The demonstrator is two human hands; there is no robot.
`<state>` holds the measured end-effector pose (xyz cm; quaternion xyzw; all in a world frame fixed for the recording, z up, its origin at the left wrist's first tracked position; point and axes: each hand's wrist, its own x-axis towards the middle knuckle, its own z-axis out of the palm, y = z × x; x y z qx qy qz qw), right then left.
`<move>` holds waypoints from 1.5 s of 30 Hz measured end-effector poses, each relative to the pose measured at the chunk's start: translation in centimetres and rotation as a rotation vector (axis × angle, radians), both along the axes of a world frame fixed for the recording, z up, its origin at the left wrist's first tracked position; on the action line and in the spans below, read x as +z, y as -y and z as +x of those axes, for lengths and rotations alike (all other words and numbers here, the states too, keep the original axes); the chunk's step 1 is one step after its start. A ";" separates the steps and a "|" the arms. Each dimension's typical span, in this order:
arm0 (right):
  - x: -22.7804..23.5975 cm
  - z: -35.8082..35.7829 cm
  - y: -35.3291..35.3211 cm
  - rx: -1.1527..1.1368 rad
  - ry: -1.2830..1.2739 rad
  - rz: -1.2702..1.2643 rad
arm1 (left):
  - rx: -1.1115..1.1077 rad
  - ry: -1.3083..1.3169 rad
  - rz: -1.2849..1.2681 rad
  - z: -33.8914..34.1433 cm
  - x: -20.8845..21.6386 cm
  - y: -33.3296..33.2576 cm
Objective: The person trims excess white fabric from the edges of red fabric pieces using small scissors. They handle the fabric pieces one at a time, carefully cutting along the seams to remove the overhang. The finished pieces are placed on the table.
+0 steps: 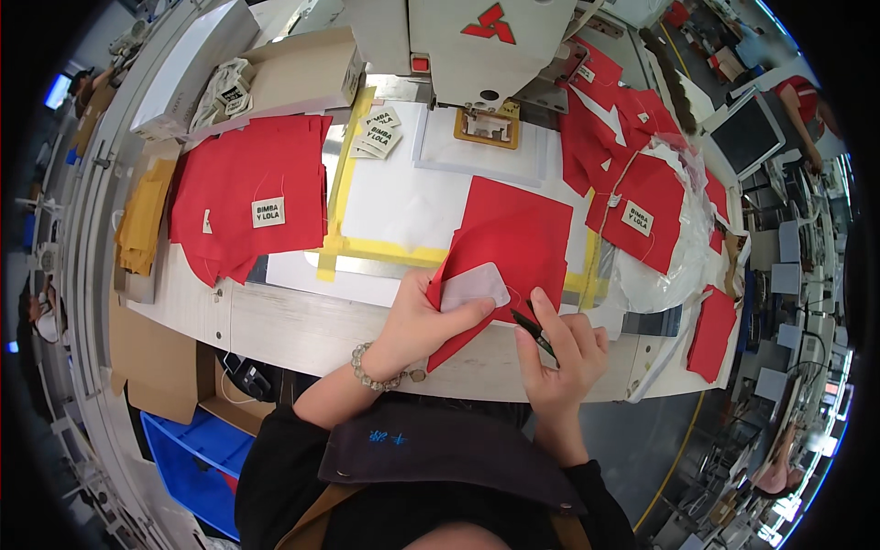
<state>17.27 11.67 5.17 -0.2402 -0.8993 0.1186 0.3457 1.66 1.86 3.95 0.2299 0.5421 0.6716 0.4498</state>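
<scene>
My left hand point(408, 321), with a beaded bracelet on the wrist, grips a red fabric piece point(522, 225) by its near-left edge. The near part is folded up, so its underside shows a white backing patch point(472, 287) under my thumb. In my right hand point(566, 353) is a pair of small dark thread snips point(535, 333), their tips pointing at the patch's right edge. A thin thread seems to trail near those tips. The far part of the fabric lies flat on the white work plate point(417, 202), which has yellow tape along its edges.
A sewing machine head point(495, 55) stands over a brass-coloured clamp frame point(486, 128). Loose labels point(378, 136) lie beside it. Stacked red pieces point(243, 183) are at left, near a cardboard box point(316, 69). More labelled red pieces point(655, 220) lie right on clear plastic point(642, 284). A blue crate point(188, 458) sits below.
</scene>
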 end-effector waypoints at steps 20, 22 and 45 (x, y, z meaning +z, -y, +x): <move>0.3 -0.7 0.0 -0.007 -0.062 0.106 | -0.009 -0.023 0.004 0.2 0.7 0.4; 0.4 -0.6 0.0 -0.003 -0.063 0.109 | -0.013 0.007 -0.017 0.2 1.0 0.3; 0.6 -0.1 0.4 0.046 -0.013 0.167 | -0.006 -0.115 -0.010 0.5 0.9 0.5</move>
